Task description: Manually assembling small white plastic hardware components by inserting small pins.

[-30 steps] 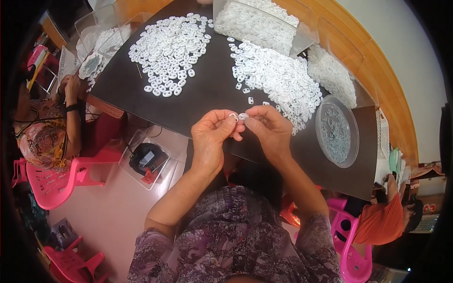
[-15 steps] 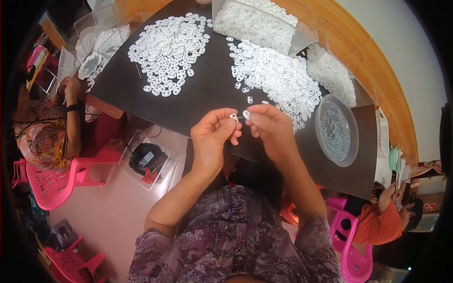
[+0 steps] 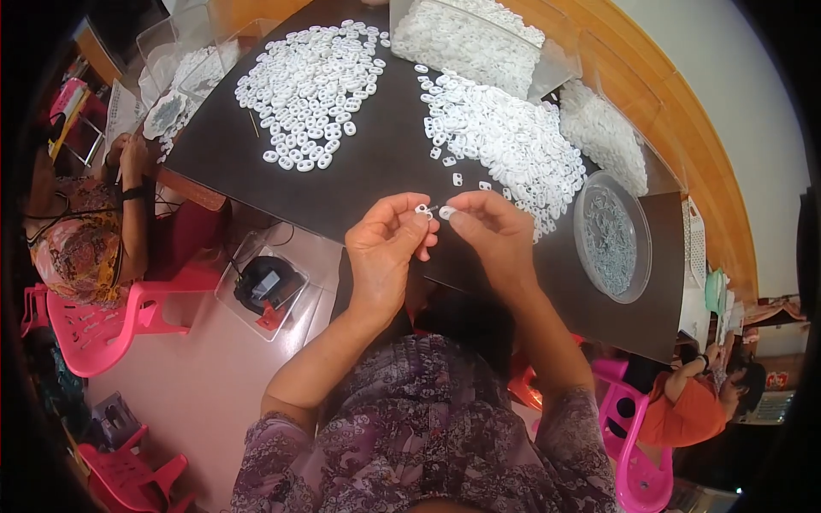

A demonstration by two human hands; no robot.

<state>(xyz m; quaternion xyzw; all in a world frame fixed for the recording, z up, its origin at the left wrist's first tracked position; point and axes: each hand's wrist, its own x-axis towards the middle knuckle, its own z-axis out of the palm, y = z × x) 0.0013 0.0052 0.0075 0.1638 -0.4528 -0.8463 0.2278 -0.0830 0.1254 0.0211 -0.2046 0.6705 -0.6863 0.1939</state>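
Over the near edge of the table, my left hand (image 3: 386, 244) pinches a small white plastic piece with two holes (image 3: 422, 210) between thumb and fingers. A thin grey metal pin, perhaps a screw, juts from it toward the right. My right hand (image 3: 496, 231) grips a white oval plastic piece (image 3: 445, 212) just beside the pin's end; whether they touch I cannot tell. Farther off on the left lies a heap of white two-holed oval pieces (image 3: 312, 85). Beyond my right hand spreads a heap of smaller, squarer white pieces (image 3: 505, 137).
A round clear dish (image 3: 643, 274) of small grey metal parts stands on the dark table (image 3: 231, 175) at right. Clear bins (image 3: 479, 34) of white pieces stand at the back. Co-workers sit at far left (image 3: 81, 239) and right (image 3: 684, 410), by pink chairs (image 3: 103, 342).
The oval piece in my right hand has tilted from upright to flatter and dropped slightly beside the pin. My left hand keeps its grip almost unmoved. The view has shifted a little.
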